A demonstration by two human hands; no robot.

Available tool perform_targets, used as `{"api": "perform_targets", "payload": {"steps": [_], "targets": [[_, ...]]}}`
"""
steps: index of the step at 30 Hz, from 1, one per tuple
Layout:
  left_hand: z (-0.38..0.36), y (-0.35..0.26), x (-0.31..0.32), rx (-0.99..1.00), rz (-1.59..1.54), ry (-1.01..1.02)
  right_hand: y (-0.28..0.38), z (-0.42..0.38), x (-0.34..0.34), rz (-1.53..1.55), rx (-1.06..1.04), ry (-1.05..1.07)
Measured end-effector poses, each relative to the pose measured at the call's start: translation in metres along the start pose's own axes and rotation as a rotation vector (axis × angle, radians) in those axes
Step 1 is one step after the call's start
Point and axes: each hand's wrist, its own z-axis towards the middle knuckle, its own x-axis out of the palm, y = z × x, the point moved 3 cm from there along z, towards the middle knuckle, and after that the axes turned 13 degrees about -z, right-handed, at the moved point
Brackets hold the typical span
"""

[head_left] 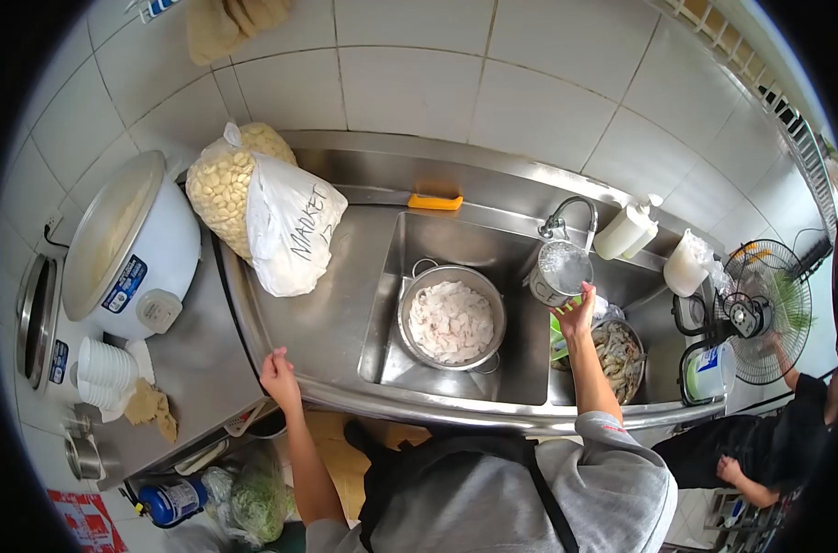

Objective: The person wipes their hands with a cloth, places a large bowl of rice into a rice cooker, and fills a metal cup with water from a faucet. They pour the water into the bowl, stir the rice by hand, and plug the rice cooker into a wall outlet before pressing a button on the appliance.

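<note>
Under the curved faucet [576,207], my right hand [576,311] holds a marked container [550,281] by its lower side, with water in its mouth. My left hand [279,376] is over the front edge of the steel counter, fingers curled together, with nothing visible in it. A round metal pot [500,320] full of pale pieces [450,321] sits in the left sink basin [382,318]. To the right, beyond my right wrist, a colander [638,369] of shrimp-like pieces [614,358] stands in the right basin, beside something green, partly hidden.
Bags of pale cloves [224,198] and a white marked bag [295,226] lie on the left counter. Farther left are a big rice cooker [165,267] and stacked cups [101,371]. White bottles [625,230] and a fan [767,313] stand right. Another person [778,442] is at lower right.
</note>
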Motion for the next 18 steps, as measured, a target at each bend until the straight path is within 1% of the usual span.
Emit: {"api": "perform_targets", "payload": {"steps": [2,3,6,7,9,11,13,18], "targets": [[-0.001,-0.014,-0.015,-0.270,-0.260,0.050,-0.003,-0.023,0.023,-0.001,0.022,0.021],[0.000,-0.018,-0.027,-0.267,-0.265,0.050,-0.001,-0.039,0.038,0.000,0.017,0.023],[0.001,-0.027,-0.076,-0.258,-0.278,0.032,0.004,-0.095,0.098,-0.041,0.050,0.185],[0.002,-0.026,-0.093,-0.255,-0.274,0.017,0.001,-0.103,0.111,-0.048,0.056,0.198],[0.003,-0.024,-0.128,-0.267,-0.270,-0.037,-0.004,-0.117,0.141,-0.144,0.048,0.305],[0.003,-0.025,-0.158,-0.259,-0.238,-0.076,-0.011,-0.136,0.175,-0.154,0.064,0.311],[0.004,-0.019,-0.186,-0.332,-0.274,-0.185,-0.014,-0.159,0.213,-0.191,0.065,0.389],[0.018,-0.013,-0.234,-0.337,-0.297,-0.245,-0.035,-0.201,0.302,-0.193,0.110,0.547]]}}
